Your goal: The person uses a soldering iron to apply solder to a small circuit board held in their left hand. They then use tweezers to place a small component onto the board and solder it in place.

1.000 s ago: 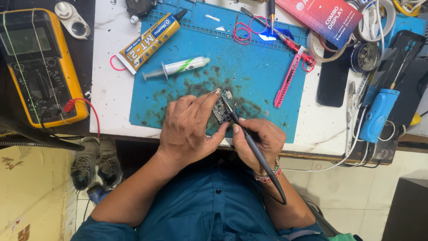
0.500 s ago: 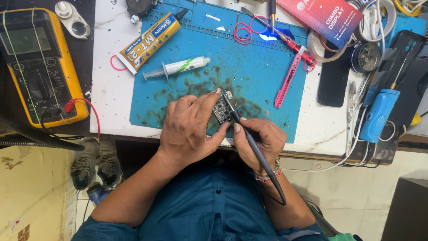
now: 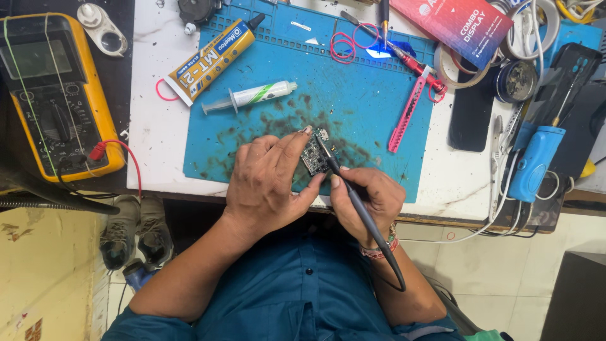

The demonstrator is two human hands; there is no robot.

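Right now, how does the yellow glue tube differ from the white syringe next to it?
The glue tube is yellow, flat and wide with a black nozzle, half off the mat; the syringe is white, thin and round, wholly on the mat. The tube also looks larger. Both lie flat, untouched, beyond the left hand.

teal-blue buttoned shirt, sleeves pushed up; bare hands, beaded bracelet point(image 3: 380, 247) on right wrist.
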